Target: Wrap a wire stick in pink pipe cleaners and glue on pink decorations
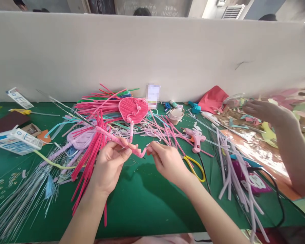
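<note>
My left hand (112, 162) is closed round a pink pipe-cleaner stick (109, 134) wound with fuzzy wire, held above the green table (142, 203). My right hand (165, 159) pinches the loose curled end of that pink pipe cleaner (141, 154) just right of my left thumb. Behind them lies a pink heart-shaped fan (133, 109) made of pipe cleaners, on a heap of pink pipe cleaners (91, 152).
Yellow-handled scissors (196, 166) and a pink glue gun (197, 139) lie to the right. A lilac fan (80, 139), white boxes (15, 141), thin wires (17, 200) sit left. Lilac pipe cleaners (234, 176) and another person's arm (289, 142) are right. A white partition (152, 54) stands behind.
</note>
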Demonstrator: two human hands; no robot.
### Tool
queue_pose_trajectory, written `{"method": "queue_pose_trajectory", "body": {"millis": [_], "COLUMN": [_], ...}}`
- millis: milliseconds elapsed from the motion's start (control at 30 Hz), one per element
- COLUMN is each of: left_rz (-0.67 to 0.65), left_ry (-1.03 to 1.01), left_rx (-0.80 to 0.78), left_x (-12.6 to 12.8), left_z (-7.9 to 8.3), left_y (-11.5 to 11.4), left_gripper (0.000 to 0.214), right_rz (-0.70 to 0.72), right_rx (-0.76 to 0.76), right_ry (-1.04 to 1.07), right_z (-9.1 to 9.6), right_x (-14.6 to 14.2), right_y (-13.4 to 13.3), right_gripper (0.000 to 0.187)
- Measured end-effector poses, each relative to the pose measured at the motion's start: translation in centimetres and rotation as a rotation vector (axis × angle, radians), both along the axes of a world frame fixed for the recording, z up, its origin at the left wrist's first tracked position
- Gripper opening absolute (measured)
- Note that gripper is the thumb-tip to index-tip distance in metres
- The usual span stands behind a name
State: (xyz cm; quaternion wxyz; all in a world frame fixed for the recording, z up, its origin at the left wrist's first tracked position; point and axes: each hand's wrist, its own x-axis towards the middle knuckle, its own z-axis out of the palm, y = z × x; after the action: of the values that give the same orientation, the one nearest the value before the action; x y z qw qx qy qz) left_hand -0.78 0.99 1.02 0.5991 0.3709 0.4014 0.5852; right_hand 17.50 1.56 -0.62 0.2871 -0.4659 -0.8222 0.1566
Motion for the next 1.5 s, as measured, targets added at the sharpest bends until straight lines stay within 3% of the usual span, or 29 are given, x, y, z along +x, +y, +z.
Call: {"method": "queue_pose_trajectory", "body": {"millis": [100,200,367,467,600,733,867,933,1033,1200,1367,1500], "left_rz": [0.037,0.119,0.116,0.035,0.066,0.224,0.203,0.127,0.042,0.08,0.242,0.15], "left_ry": [-0.11,-0.032,0.139,-0.014,-0.15,0.099,0.29,0.214,0.032,-0.138,0.168,0.27], "left_rx": [-0.019,0.059,0.128,0.04,0.027,0.194,0.236,0.164,0.052,-0.021,0.171,0.18], "left_x": [0.4,0.5,-0.1,-0.3,0.2,0.6,0.0,-0.5,-0.8,0.0,0.6,0.5], "left_z": [-0.3,-1.1,-1.0,-0.1,0.1,-0.8,-1.0,-0.6,0.4,0.8,-0.6,-0.5], "left_y": [0.3,0.5,0.1,0.0,0.3,0.5,0.0,-0.4,-0.6,-0.1,0.1,-0.3], "left_gripper": [0.026,0.022,0.018,0.021,0.024,0.015,0.012,0.014,0.019,0.024,0.014,0.012], "right_rz": [0.046,0.079,0.015,-0.013,0.066,0.099,0.013,-0.047,-0.01,0.101,0.095,-0.031], "right_rx": [-0.012,0.008,0.063,0.058,0.003,-0.005,0.039,0.03,0.003,-0.031,0.001,0.025], "right_ry": [-0.014,-0.056,-0.066,-0.025,0.005,-0.058,-0.117,-0.118,-0.071,-0.029,-0.109,-0.134], "right_z": [-0.9,-0.4,1.5,1.1,-0.3,0.1,1.4,1.5,0.6,-0.7,0.7,1.2], "right_x": [-1.8,-2.9,-0.2,0.8,-1.5,-3.1,-0.8,0.7,1.3,-1.7,-1.8,1.2], "right_y": [-1.5,-3.1,-1.2,0.3,-1.2,-3.3,-1.4,0.1,1.1,-1.8,-2.9,0.1], "right_gripper": [0.018,0.02,0.019,0.019,0.019,0.019,0.017,0.021,0.024,0.02,0.019,0.023]}}
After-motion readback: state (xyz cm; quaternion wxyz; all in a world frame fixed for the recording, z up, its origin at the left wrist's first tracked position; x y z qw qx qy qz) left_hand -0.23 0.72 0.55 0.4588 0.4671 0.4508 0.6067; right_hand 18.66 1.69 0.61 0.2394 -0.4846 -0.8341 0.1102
